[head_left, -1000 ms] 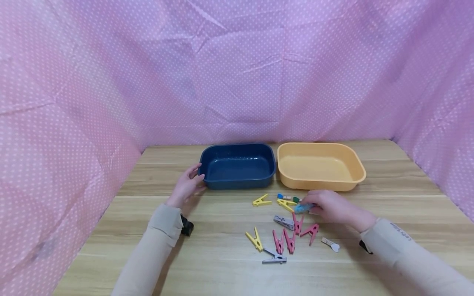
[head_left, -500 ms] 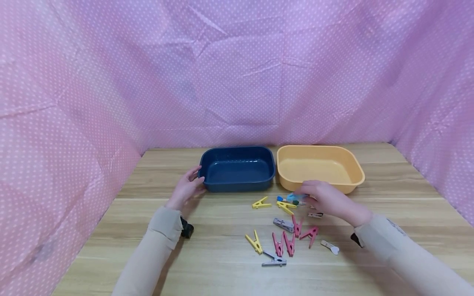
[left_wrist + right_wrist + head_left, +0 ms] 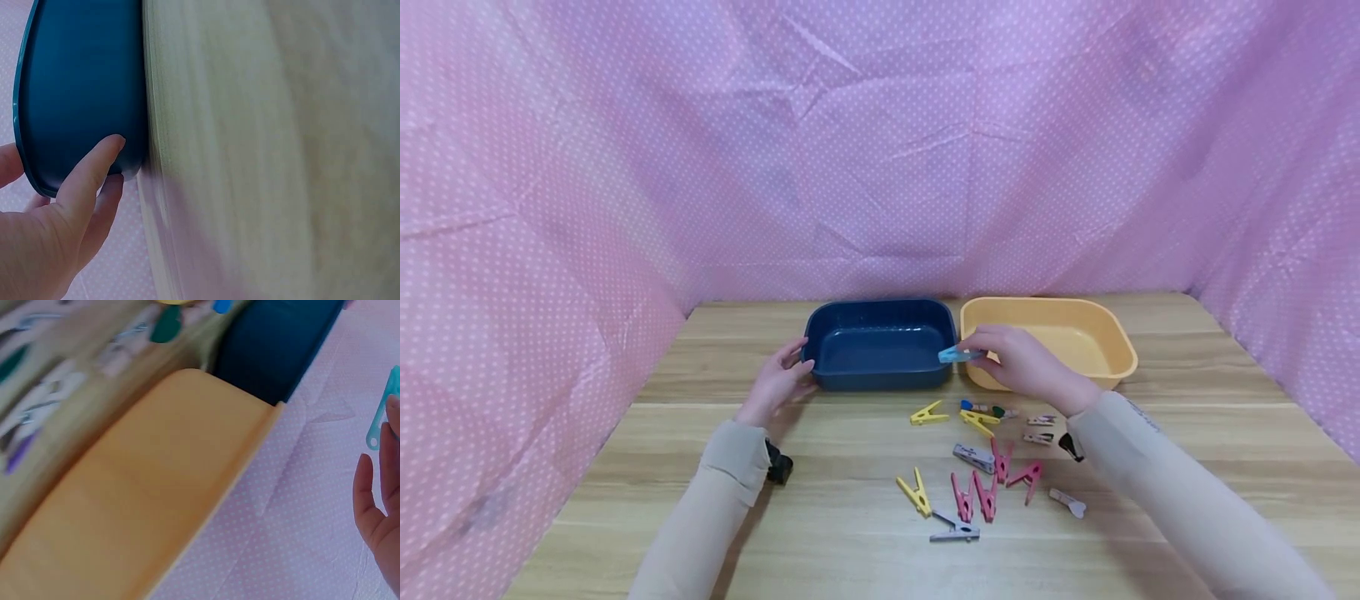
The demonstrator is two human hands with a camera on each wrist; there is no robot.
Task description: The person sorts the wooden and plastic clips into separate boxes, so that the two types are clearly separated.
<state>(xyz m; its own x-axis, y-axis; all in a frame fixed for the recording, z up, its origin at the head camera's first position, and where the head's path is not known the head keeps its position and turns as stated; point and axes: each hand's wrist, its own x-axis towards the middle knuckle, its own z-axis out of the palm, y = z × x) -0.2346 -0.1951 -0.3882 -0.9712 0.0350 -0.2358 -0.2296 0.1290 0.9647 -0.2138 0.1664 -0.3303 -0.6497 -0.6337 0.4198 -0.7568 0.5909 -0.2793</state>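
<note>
My right hand (image 3: 1021, 364) pinches a light blue clothespin (image 3: 953, 355) by one end, near the blue basin's right edge and in front of the yellow basin (image 3: 1123, 367). The right wrist view also shows this clothespin (image 3: 373, 434) at the fingertips. My left hand (image 3: 775, 382) rests against the left front corner of the dark blue basin (image 3: 880, 380), with relaxed, spread fingers. In the left wrist view, a finger reaches the rim while others lie along the basin's outer wall (image 3: 94, 94).
In front of the basins lie yellow clothespins (image 3: 929, 414), several pink clothespins (image 3: 987, 497), grey clothespins (image 3: 974, 457) and small wooden clips (image 3: 1039, 437). A white heart clip (image 3: 1069, 503) lies on the right. Pink dotted cloth (image 3: 880, 167) hangs behind the wooden table (image 3: 737, 333).
My right hand has lifted the light blue clothespin off the table and moved it up and left toward the basins. Small clips it covered now show. The left hand stays at the blue basin.
</note>
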